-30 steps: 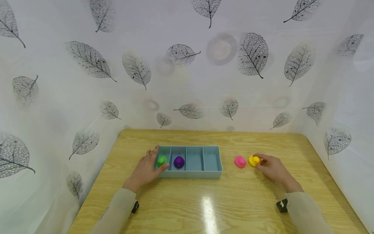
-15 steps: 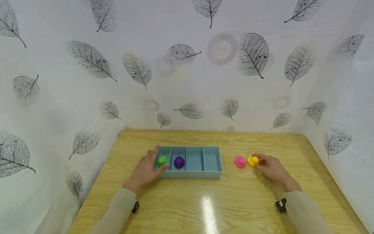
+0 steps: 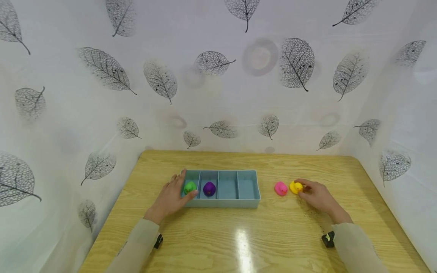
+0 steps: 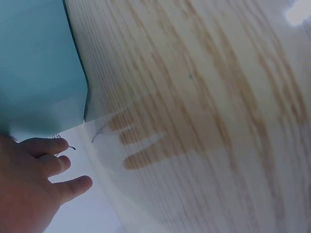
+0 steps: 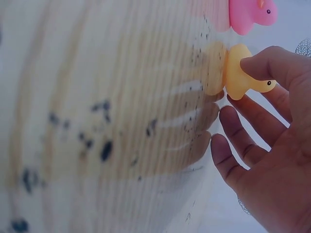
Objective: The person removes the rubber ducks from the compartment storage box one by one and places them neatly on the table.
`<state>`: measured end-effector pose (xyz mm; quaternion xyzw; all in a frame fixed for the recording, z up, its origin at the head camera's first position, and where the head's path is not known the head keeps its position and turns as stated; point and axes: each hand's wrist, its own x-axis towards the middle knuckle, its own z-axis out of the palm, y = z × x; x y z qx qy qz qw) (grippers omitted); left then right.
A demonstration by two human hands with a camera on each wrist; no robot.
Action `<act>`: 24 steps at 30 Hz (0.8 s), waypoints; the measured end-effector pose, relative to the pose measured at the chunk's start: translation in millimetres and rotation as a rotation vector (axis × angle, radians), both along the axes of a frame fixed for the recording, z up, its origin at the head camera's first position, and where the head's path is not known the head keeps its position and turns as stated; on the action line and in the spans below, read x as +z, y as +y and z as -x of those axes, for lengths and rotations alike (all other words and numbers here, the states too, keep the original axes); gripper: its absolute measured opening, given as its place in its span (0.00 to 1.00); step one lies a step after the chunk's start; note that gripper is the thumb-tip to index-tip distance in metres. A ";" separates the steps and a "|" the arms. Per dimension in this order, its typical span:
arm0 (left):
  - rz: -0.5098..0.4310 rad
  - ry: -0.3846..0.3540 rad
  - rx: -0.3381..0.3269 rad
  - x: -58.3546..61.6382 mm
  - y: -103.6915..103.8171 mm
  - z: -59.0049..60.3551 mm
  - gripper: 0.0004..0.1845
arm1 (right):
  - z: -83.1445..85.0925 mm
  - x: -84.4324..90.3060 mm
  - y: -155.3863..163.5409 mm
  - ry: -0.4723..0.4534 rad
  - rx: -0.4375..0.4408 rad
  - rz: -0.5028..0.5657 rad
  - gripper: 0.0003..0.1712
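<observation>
A blue tray (image 3: 246, 196) with several compartments lies on the wooden table (image 3: 239, 242). A green duck (image 3: 189, 187) sits in its leftmost compartment and a purple duck (image 3: 209, 189) in the one beside it. My left hand (image 3: 180, 188) holds the tray's left end, thumb on the front wall; in the left wrist view its fingers (image 4: 46, 145) lie by the tray's corner (image 4: 43, 73). My right hand (image 3: 305, 190) pinches a yellow duck (image 3: 295, 186) that stands on the table. In the right wrist view the thumb (image 5: 267, 65) lies on the yellow duck (image 5: 238, 80).
A pink duck (image 3: 280, 188) stands on the table just left of the yellow one, also as the pink duck (image 5: 250, 14) in the right wrist view. The tray's two right compartments hold nothing. Leaf-patterned walls (image 3: 218, 94) close in the table on three sides.
My right hand and the yellow duck have shifted slightly left, closer to the pink duck. The left hand and the tray have not moved.
</observation>
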<state>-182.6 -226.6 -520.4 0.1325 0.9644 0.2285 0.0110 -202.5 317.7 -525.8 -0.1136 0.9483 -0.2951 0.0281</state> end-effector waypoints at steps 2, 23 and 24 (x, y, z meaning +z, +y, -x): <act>0.003 -0.002 -0.001 0.1 -0.3 -0.2 0.53 | -0.1 0.0 -0.2 0.005 -0.002 0.002 0.26; 0.006 0.007 -0.003 -0.5 0.8 -0.2 0.53 | -1.0 -0.6 1.8 0.001 0.005 0.012 0.29; 0.007 0.006 -0.002 -0.2 0.9 -0.2 0.54 | -1.0 -0.5 2.2 0.000 0.005 0.010 0.29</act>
